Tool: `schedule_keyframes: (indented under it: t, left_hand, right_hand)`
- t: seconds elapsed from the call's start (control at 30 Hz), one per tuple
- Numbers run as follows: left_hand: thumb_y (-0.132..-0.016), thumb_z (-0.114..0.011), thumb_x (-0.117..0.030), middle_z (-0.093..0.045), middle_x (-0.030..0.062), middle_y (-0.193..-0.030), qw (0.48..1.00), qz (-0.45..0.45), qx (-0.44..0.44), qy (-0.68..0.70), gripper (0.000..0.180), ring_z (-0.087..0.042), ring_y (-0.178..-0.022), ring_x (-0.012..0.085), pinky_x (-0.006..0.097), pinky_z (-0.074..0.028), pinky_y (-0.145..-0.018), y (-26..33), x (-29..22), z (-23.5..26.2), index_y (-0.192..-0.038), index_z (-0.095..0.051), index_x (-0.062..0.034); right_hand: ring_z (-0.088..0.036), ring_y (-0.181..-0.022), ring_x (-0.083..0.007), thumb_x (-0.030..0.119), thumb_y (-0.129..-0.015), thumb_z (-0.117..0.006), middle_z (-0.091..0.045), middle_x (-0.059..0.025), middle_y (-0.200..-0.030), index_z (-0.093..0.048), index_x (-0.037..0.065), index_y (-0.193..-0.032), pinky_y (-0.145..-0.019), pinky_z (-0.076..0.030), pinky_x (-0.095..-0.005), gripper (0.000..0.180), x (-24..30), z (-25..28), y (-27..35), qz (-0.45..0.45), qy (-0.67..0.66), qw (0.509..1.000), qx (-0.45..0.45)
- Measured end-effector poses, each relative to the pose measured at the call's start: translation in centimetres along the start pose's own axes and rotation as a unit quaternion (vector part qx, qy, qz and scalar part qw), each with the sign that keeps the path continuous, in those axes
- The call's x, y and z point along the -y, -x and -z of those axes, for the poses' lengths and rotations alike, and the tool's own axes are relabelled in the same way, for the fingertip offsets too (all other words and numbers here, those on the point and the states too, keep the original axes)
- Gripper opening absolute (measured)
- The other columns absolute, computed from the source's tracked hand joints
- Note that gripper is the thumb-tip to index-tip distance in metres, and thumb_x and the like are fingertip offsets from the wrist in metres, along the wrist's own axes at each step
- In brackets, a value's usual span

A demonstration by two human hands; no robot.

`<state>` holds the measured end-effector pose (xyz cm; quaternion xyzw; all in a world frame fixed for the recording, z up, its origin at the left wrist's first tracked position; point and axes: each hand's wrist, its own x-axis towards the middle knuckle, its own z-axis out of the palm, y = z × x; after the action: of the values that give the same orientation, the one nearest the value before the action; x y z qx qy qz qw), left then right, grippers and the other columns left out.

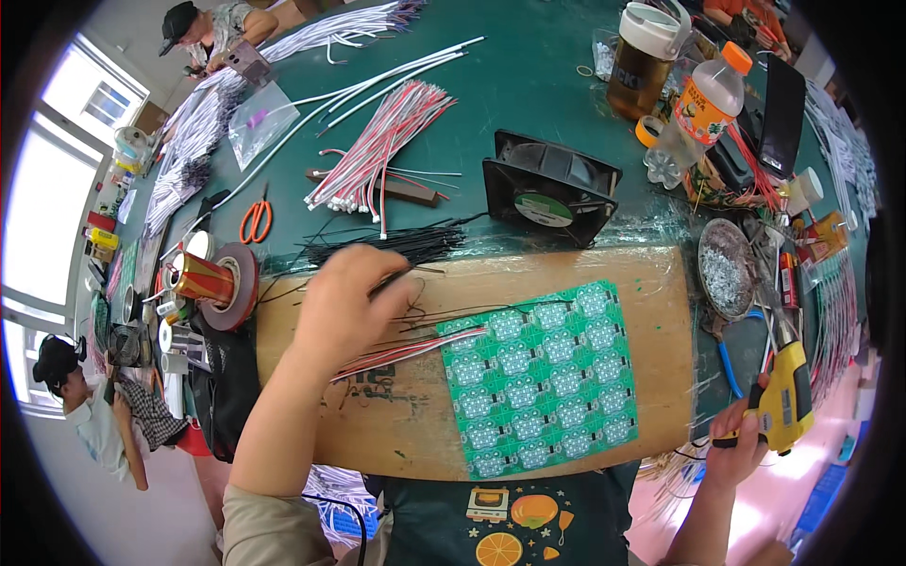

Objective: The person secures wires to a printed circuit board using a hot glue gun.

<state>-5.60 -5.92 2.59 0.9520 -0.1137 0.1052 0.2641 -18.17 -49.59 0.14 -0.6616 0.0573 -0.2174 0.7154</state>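
My left hand (pixel 354 297) is closed over the near edge of a bundle of thin black wires (pixel 425 243), with dark wire between thumb and fingers; its fingertips are partly hidden. Below it, several red, white and black wires (pixel 406 353) run to the upper left corner of a green circuit board panel (pixel 543 382), which lies on a wooden board (pixel 661 340). My right hand (pixel 739 448), at the right, grips a yellow and black soldering gun (pixel 789 401). The gun points away from me, toward a metal dish with grey-white bits (pixel 727 269).
Beyond the board stand a black fan (pixel 552 189) and a pile of red-white wires (pixel 387 141). Orange scissors (pixel 255 220) and a tape roll (pixel 231 288) lie left. A plastic bottle (pixel 703 104) and a brown-filled jug (pixel 642 66) stand far right. Other people sit at the left and back.
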Motion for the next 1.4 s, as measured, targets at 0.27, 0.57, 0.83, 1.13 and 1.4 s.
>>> schedule_keyframes:
  t: [0.27, 0.57, 0.83, 1.13, 1.4]
  left_hand:
    - [-0.078, -0.069, -0.014, -0.065, 0.0117, -0.085, 0.986, 0.131, -0.08, -0.06, 0.019, -0.063, -0.077, 0.0303, 0.038, -0.05, -0.073, -3.1, 3.9, -2.1, -0.093, -0.063, -0.0038]
    - [-0.079, -0.065, -0.004, -0.062, 0.0055, -0.079, 0.88, 0.334, -0.041, 0.334, 0.026, -0.063, -0.071, 0.0167, 0.027, -0.05, -0.061, -3.3, 3.2, 0.4, -0.104, -0.059, 0.0006]
    - [-0.09, -0.059, -0.005, -0.065, 0.0111, -0.094, 0.554, 0.406, 0.174, 0.705, 0.023, -0.067, -0.087, 0.0234, 0.036, -0.058, -0.077, 3.8, -6.1, -1.6, -0.111, -0.059, 0.0022]
    - [-0.092, -0.064, -0.02, -0.066, 0.0061, -0.106, 0.538, 0.388, 0.264, 0.7, 0.024, -0.058, -0.099, 0.0133, 0.029, -0.046, -0.086, 7.7, -12.4, -4.5, -0.105, -0.067, 0.0003]
    - [-0.092, -0.065, -0.021, -0.065, 0.0047, -0.104, 0.533, 0.383, 0.249, 0.712, 0.026, -0.054, -0.093, 0.0103, 0.027, -0.044, -0.083, 7.6, -13.1, -4.5, -0.108, -0.067, -0.0002]
  right_hand:
    - [-0.044, -0.053, -0.0097, 0.034, -0.083, -0.071, -0.045, -0.001, -0.066, -0.038, -0.003, -0.13, -0.046, -0.038, -0.0228, 0.068, -0.4, -4.0, 2.8, -0.065, -0.015, 0.996, 0.064]
    - [-0.045, -0.056, -0.0099, 0.037, -0.08, -0.075, -0.044, -0.0002, -0.065, -0.039, -0.001, -0.129, -0.047, -0.038, -0.0238, 0.072, 0.6, -5.2, 3.9, -0.083, -0.016, 0.989, 0.124]
    - [-0.059, -0.064, -0.021, 0.021, -0.075, -0.076, -0.06, -0.0041, -0.074, -0.063, 0.009, -0.085, -0.057, -0.045, -0.03, 0.021, 1.7, -7.8, 3.6, -0.041, 0.119, 0.948, 0.292]
    - [-0.067, -0.079, -0.0199, 0.02, -0.081, -0.075, -0.065, -0.012, -0.093, -0.052, -0.006, -0.12, -0.065, -0.053, -0.0294, 0.053, -1.5, -11.2, 5.2, -0.056, 0.122, 0.95, 0.281]
    - [-0.066, -0.077, -0.0193, 0.015, -0.082, -0.073, -0.065, -0.0116, -0.092, -0.054, -0.005, -0.117, -0.066, -0.052, -0.0289, 0.045, -1.3, -11.3, 5.8, -0.101, 0.101, 0.945, 0.295]
